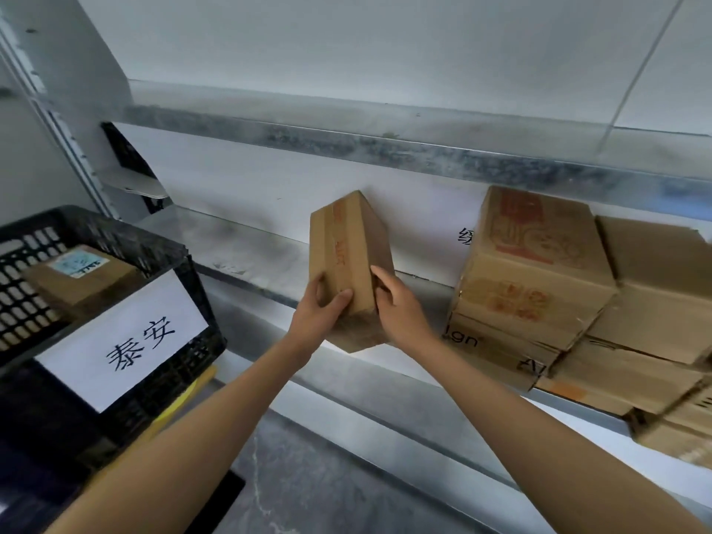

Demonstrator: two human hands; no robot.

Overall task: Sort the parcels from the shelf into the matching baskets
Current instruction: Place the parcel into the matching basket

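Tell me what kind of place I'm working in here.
Probably a parcel sorting room: a metal shelf stacked with cardboard parcels, a black basket bearing a paper place-name label, and a box gripped by the left hand and right hand.

The grey metal shelf (239, 244) runs from left rear to right front, and its top is dusty and smudged dark. At its right end stands a heap of brown boxes (539, 302), stacked several deep against the back wall and reaching the front edge. The top box (531, 233), printed in red, lies tilted on those below. A plain box (662, 287) touches it on the right. At the far left end sits a pale sheet (135, 185); whether it rests on the shelf cannot be told. An upper shelf (346, 142) of the same metal runs above.
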